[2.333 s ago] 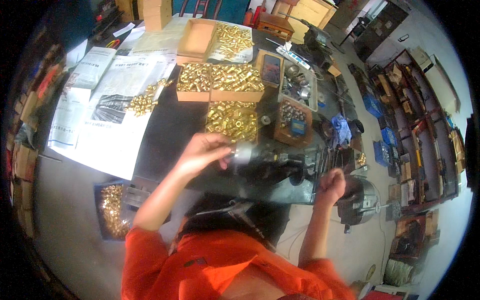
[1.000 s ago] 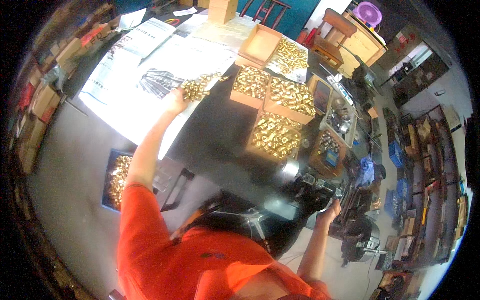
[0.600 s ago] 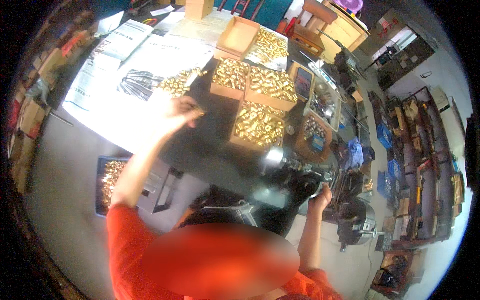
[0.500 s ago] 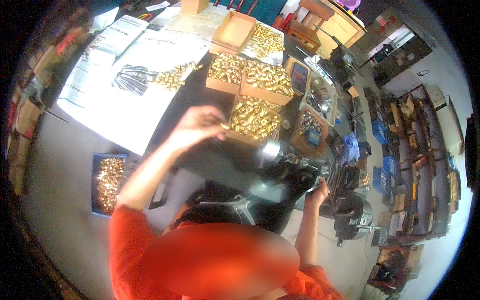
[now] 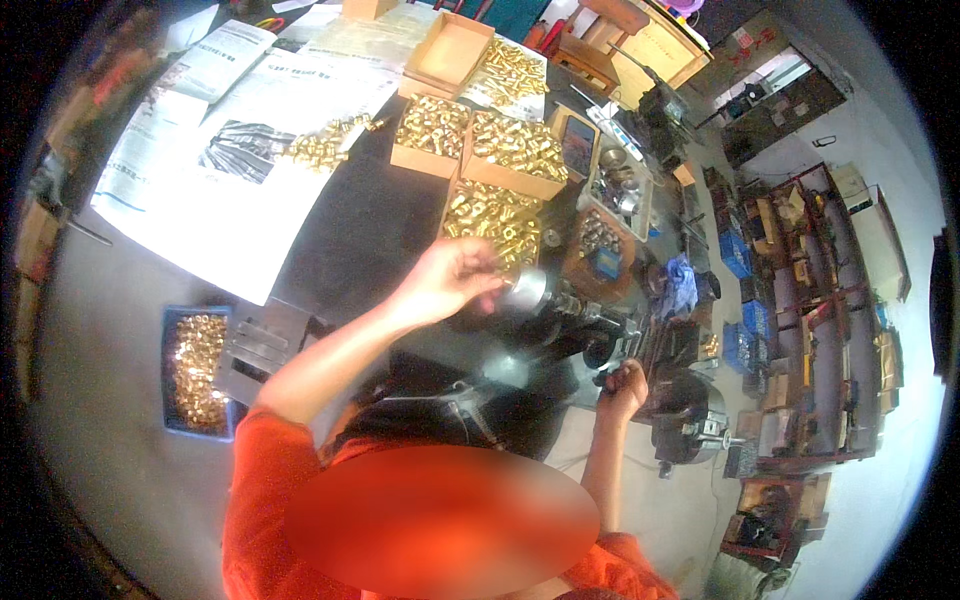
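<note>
With the left hand seemingly pinching a brass fitting at the steel chuck, and the right hand fisted on a dark lever, fingers risk getting caught.

Small metalworking workshop, boxes of brass fittings on dark workbench, bench machine, parts shelves

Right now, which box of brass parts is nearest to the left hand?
The open cardboard box just beyond the left hand; its near edge almost meets the fingers. The other boxes lie farther back.
</note>
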### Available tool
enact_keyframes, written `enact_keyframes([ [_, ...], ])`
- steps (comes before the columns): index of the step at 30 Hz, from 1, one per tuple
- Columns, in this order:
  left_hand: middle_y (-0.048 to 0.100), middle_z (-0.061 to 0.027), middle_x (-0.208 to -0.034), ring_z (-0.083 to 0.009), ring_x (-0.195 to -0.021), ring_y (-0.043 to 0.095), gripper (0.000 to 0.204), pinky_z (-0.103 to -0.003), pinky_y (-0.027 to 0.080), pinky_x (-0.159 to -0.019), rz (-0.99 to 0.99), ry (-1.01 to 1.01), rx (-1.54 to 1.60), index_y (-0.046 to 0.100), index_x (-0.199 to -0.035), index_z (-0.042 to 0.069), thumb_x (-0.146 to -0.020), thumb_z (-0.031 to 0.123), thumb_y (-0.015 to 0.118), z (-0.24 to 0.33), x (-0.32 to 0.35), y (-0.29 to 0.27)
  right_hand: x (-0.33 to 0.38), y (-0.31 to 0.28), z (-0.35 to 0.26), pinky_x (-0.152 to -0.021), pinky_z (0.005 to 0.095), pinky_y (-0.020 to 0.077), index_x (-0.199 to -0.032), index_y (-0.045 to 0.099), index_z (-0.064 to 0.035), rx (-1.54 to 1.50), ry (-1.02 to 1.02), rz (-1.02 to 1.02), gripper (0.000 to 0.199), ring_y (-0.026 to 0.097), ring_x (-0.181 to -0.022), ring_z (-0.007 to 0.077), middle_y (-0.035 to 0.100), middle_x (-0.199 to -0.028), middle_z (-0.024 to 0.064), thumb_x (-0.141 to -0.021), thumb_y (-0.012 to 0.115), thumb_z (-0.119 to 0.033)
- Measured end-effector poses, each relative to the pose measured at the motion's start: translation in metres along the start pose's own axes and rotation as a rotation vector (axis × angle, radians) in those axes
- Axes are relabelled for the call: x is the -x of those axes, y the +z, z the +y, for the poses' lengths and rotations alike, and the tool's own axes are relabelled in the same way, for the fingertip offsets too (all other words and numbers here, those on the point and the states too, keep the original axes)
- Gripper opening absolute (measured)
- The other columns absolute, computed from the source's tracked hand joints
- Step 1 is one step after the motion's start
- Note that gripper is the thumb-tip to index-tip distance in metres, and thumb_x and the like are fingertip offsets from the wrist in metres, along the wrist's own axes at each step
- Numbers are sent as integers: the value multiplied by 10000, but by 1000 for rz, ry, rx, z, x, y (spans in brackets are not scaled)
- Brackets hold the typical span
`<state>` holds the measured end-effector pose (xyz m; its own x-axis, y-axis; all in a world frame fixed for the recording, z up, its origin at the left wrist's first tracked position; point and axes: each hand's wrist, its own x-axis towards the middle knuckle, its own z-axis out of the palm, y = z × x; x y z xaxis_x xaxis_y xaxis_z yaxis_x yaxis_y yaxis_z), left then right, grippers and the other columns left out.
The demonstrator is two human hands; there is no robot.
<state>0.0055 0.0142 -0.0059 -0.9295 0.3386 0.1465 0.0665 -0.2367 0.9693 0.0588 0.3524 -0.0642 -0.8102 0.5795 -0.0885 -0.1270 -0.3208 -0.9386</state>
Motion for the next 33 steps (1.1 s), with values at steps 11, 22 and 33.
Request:
enact_keyframes([
  [11,594,-66,-734,-115,-575,579,60,-239,453,-523,-81,22,15,500,-821,-3,-796,-18,552,-6,-5,-6,-69,51,-57,-366,200,177,-729,504,-49,-172,-15,-326,172,252,-443,63,304,-531,-27,-817,401,-155],
  [22,596,-64,-746,-120,-600,581,117,-247,487,-569,-90,33,35,563,-866,-33,-755,-53,594,-5,-7,-11,-56,25,38,-587,320,465,-942,589,10,-165,132,-57,245,554,-603,204,598,-771,77,-772,520,-153],
  [33,583,-65,-636,-108,-511,563,165,-232,467,-463,20,-43,-69,587,-807,-38,-839,122,564,1,-8,3,-184,-37,74,-565,307,460,-800,602,-105,735,-401,-270,106,565,-636,159,581,-699,6,-761,551,-190],
])
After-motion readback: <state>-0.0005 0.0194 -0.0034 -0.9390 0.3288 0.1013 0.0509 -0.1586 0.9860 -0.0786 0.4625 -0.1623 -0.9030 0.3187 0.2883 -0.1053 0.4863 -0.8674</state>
